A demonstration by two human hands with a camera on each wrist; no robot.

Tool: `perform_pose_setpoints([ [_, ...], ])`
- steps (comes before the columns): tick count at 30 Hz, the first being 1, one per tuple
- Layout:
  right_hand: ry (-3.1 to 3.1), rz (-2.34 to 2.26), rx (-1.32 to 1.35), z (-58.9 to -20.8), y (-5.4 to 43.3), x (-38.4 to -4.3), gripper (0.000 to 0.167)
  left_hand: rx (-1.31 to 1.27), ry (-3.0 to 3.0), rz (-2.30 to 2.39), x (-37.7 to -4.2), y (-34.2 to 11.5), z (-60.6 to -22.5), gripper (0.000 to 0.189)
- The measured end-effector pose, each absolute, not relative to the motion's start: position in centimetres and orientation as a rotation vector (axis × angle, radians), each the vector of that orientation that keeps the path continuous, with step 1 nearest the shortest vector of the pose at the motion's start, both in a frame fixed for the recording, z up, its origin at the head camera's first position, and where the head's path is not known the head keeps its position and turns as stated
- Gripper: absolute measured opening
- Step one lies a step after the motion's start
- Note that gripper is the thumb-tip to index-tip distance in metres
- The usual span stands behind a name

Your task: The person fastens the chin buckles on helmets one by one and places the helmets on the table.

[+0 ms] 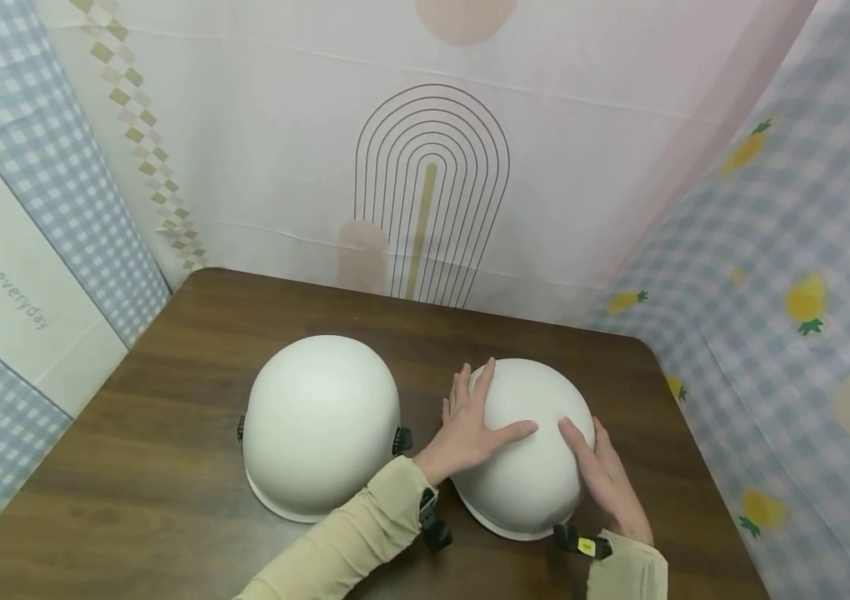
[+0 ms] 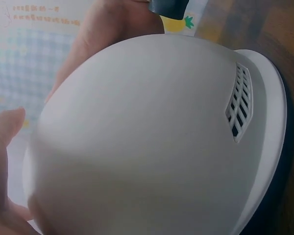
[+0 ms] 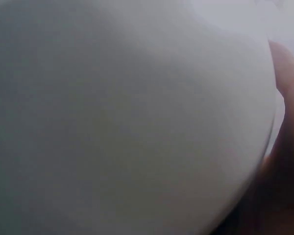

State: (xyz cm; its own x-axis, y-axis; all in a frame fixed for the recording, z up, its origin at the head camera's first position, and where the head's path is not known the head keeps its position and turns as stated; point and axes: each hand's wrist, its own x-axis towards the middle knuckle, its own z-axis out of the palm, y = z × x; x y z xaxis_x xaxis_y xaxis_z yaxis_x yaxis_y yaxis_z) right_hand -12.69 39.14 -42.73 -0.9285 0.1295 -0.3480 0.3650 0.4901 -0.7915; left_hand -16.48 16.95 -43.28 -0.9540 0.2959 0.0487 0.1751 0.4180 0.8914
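Observation:
Two white helmets sit on the table, domes up. My left hand (image 1: 467,429) lies with spread, straight fingers over the upper left of the right-hand helmet (image 1: 522,483), its thumb pointing across the dome. Against that helmet's right side rests my right hand (image 1: 608,475), thumb up on the shell and the other fingers partly hidden behind it. A slotted vent (image 2: 240,103) and a flared rim (image 2: 272,122) show on this helmet in the left wrist view. Its pale shell (image 3: 137,117) fills most of the right wrist view. The left-hand helmet (image 1: 322,425) stands untouched beside my left forearm.
Dark knobs, one of them a black knob (image 1: 402,440), stick out at both sides of the left-hand helmet. The brown wooden table (image 1: 162,433) ends at a patterned cloth backdrop (image 1: 267,150). Checked cloth (image 1: 755,275) hangs close along the right edge.

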Motion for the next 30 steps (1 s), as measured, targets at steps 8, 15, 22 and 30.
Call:
perform_pose_setpoints([
  [8, 2.422, -1.614, 0.414, -43.3, 38.96, -12.83, 0.094, 0.405, 2.55, 1.578, -16.73, 17.18, -43.71, 0.109],
  [15, 2.424, -1.661, 0.423, -43.35, 38.75, -12.74, 0.091, 0.357, 2.525, 1.613, -16.73, 17.41, -43.86, 0.11],
  [22, 2.457, -1.644, 0.428, -43.1, 38.37, -12.76, 0.093, 0.335, 2.528, 1.64, -16.6, 17.5, -43.98, 0.109],
  [30, 2.504, -1.594, 0.406, -42.83, 38.28, -12.48, 0.095, 0.316, 2.536, 1.651, -16.38, 17.69, -44.3, 0.108],
])
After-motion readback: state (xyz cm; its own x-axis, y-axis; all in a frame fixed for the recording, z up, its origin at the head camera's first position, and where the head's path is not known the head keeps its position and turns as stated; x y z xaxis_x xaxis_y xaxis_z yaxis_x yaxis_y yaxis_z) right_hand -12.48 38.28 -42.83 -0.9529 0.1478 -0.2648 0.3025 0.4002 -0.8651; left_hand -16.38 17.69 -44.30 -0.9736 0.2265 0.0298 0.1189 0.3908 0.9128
